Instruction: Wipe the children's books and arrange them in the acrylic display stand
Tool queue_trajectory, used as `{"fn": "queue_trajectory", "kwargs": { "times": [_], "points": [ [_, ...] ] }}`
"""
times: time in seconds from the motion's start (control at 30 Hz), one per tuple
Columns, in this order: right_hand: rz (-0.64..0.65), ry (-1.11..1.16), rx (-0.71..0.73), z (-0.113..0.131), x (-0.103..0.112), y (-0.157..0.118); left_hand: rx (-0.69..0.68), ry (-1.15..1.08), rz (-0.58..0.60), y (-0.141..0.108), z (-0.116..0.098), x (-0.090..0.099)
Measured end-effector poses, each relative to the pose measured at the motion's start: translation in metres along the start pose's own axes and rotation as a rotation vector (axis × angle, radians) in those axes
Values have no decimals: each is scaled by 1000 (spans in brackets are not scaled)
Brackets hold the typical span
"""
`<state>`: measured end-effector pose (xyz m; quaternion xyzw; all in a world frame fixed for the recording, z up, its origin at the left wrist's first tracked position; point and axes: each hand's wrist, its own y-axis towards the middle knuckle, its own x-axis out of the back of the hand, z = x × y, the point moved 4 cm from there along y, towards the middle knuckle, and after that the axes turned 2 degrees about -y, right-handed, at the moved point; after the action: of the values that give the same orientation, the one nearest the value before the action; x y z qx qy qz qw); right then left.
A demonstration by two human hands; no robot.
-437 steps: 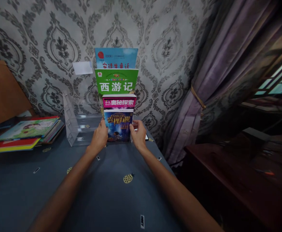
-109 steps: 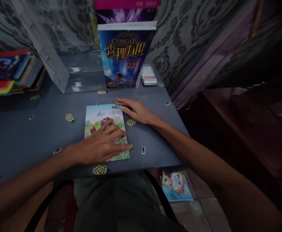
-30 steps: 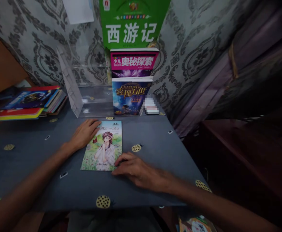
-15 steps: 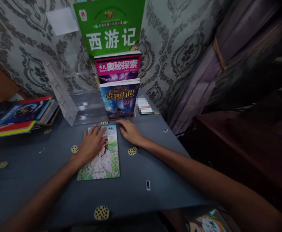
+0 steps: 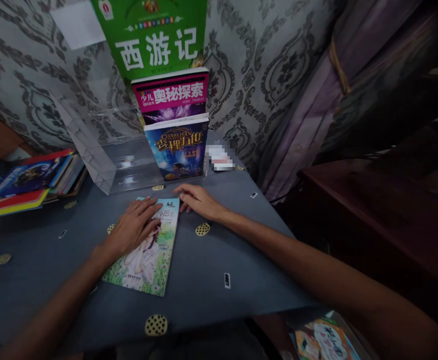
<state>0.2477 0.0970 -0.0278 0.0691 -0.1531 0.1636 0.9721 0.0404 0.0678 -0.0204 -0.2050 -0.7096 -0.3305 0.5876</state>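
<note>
A thin paperback book point(image 5: 151, 260) lies face up on the blue cloth, its cover showing a figure in a white dress among green grass and flowers. The book sits at a slant, its lower end toward the left. My left hand point(image 5: 131, 225) rests flat over its upper left part, fingers stretched and a little apart, hiding part of the cover. Beside the upper right corner is my right hand point(image 5: 198, 201), empty, with its index finger extended and the others loosely bent. Whether its fingertips touch the book's edge I cannot tell.
Behind the hands, a clear stepped rack point(image 5: 108, 165) carries a blue book point(image 5: 183, 150), a pink book point(image 5: 176, 97) and a green book point(image 5: 155, 45). Stacked books point(image 5: 31, 177) lie at left. The tablecloth point(image 5: 204, 320) ends near a dark red surface point(image 5: 354, 215) at right.
The book has turned, its lower end swinging left and nearer to me, with my left hand still on it. My right hand's fingers are now closer to its upper right corner.
</note>
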Motion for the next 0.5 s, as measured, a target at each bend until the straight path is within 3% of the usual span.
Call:
{"fn": "queue_trajectory", "kwargs": {
  "times": [0.1, 0.2, 0.37, 0.5],
  "points": [
    [-26, 347, -184, -3, -8, -2, 61, 18, -24, 1, -9, 3],
    [-68, 573, -276, -4, -13, -5, 169, 43, -24, 3, -29, 12],
    [-38, 703, -286, -3, -18, -9, 288, 149, 128, 18, -67, 28],
    [-45, 694, -255, -2, -19, -12, 359, 254, 215, 32, -76, 33]
  ]
}}
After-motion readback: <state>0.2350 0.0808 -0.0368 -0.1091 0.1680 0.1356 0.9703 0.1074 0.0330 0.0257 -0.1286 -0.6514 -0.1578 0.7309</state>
